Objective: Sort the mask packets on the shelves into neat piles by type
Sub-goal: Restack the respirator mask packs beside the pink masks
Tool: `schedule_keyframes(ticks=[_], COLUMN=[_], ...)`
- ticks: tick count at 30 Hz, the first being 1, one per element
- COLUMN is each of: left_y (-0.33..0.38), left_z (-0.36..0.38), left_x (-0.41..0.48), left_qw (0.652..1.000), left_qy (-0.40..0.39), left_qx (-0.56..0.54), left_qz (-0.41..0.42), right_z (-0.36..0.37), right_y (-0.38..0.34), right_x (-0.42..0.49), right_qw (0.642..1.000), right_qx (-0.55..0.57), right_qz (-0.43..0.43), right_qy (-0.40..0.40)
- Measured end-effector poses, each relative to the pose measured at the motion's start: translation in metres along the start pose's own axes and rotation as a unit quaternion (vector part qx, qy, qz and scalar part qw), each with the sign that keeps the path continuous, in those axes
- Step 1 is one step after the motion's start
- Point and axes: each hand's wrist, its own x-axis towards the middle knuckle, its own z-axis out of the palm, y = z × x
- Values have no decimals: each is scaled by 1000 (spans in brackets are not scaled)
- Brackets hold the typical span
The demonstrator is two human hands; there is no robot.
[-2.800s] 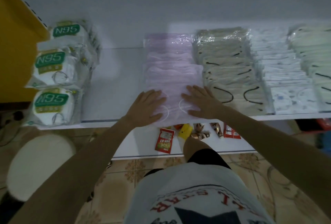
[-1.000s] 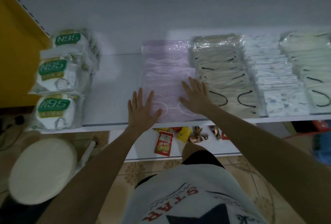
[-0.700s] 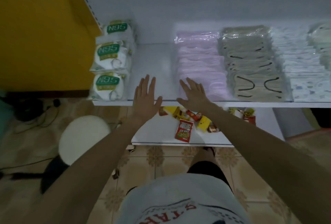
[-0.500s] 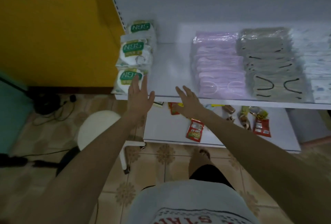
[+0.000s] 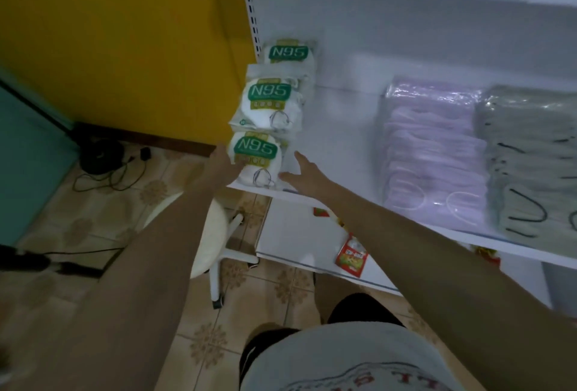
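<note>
White shelf [image 5: 337,128]: carries a row of three N95 packets [image 5: 270,103] at its left end. Well apart to the right, a purple mask pile [image 5: 434,153] and a grey-beige mask pile [image 5: 530,159] lie side by side.
Nearest N95 packet [image 5: 256,156]: sits at the shelf's front left corner, just in front of the middle packet.
Left hand [image 5: 218,168]: meets this packet's left edge; the fingertips are blurred, so its grasp cannot be told.
Right hand [image 5: 301,173]: fingers straight and spread, holding nothing, just beside the packet's right edge.
Doing it well: probably squaring the N95 row. Close both palms in evenly, because an uneven push could slide the packet off the corner.
Changed: both hands earlier lay flat on the purple pile and have since crossed to the N95 row. The view has swung left onto a yellow wall [image 5: 125,47].
</note>
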Motion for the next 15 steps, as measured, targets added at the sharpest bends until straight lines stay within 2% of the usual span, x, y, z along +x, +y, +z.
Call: schedule_keyframes(ticks=[3,6,9,15], left_y=[-11,-12,-18,-13], left_z=[4,6,7,40], left_x=[10,-2,-14,-46], left_qw=[998,983,969,968], left_qy=[-20,-71,-81,-73], left_qx=[-56,-167,-233,-223], left_qz=[-9,-23,-10,89], right_z=[19,33,37,30], right_y=[-4,-3,3,30], right_x=[18,27,21,-27], right_qw=[987,983,973,955], right_qx=[146,165,206,220], right_qz=[58,67,76,30], right_qy=[21,49,63,199])
